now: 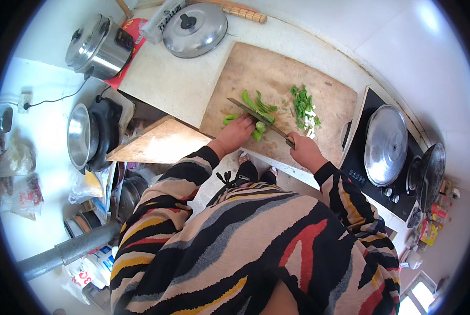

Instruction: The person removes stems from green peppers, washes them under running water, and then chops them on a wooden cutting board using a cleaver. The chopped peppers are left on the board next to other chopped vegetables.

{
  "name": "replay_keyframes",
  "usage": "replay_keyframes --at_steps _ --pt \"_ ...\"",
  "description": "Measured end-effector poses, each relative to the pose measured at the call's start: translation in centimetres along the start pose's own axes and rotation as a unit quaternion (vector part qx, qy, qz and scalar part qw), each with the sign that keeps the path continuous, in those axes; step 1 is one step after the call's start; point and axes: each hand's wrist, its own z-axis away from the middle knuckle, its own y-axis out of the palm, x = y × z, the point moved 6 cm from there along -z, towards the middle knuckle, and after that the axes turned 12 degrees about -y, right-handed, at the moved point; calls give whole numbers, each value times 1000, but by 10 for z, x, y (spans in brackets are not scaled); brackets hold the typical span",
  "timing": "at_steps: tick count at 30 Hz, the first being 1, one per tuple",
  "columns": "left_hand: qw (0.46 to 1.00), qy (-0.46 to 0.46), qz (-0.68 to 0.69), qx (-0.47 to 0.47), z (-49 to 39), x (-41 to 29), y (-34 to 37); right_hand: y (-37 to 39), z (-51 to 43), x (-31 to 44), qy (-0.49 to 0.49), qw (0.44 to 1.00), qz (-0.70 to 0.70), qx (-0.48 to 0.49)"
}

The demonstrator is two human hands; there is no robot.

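My right hand grips the handle of a kitchen knife, whose blade points to the upper left over a wooden cutting board. Beside the blade, my left hand rests with its fingertips on pieces of green pepper; how firmly it holds them is hard to see. Longer strips of green pepper lie just beyond the blade. Another green piece lies by the left hand's outer side. Right of the knife is a pile of chopped green onion, with its white parts nearest me.
A metal lid lies on the counter beyond the board, near a steel electric cooker. To the right, a covered pan sits on a black cooktop, with a dark wok beside it. An angled wooden panel is at left.
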Motion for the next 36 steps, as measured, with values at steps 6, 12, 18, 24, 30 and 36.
replay_keyframes --at_steps 6,12,18,24,30,36 --pt "1000 18 0 -20 2 0 -4 -30 8 10 -29 995 -94 -10" --pt "999 30 -9 -30 4 -1 -2 -29 3 12 -31 995 -86 -41" --pt "1000 21 -8 -12 2 -1 -4 -26 -3 -1 -27 997 -67 -16" --pt "1000 21 -12 -9 4 -2 -3 -32 5 2 -25 996 -87 -21" --pt "1000 12 -19 0 4 -2 -6 -22 -2 1 -24 998 -50 9" --pt "1000 10 -5 -18 10 -2 -8 -47 12 13 -20 996 -85 -29"
